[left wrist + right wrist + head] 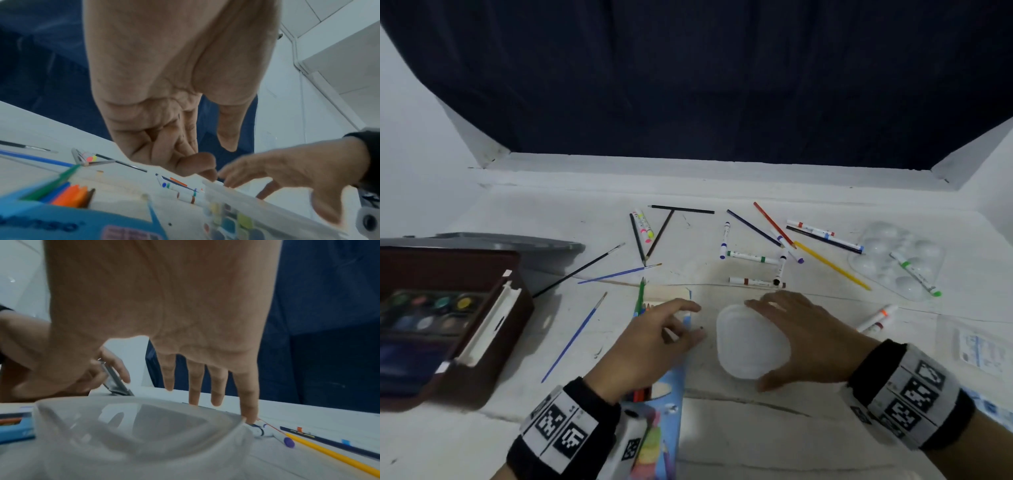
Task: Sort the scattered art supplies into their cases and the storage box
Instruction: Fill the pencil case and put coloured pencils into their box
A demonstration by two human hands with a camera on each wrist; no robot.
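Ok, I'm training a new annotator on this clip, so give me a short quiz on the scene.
1. True or false: the yellow pencil lies inside the pencil case.
2. Which hand is over the clear tub? A) left hand B) right hand C) neither
3. Fill in: the green marker at the far right lies on the clear ____.

Key
1. False: it lies on the table, outside the pencil case.
2. B, with fingers spread.
3. palette
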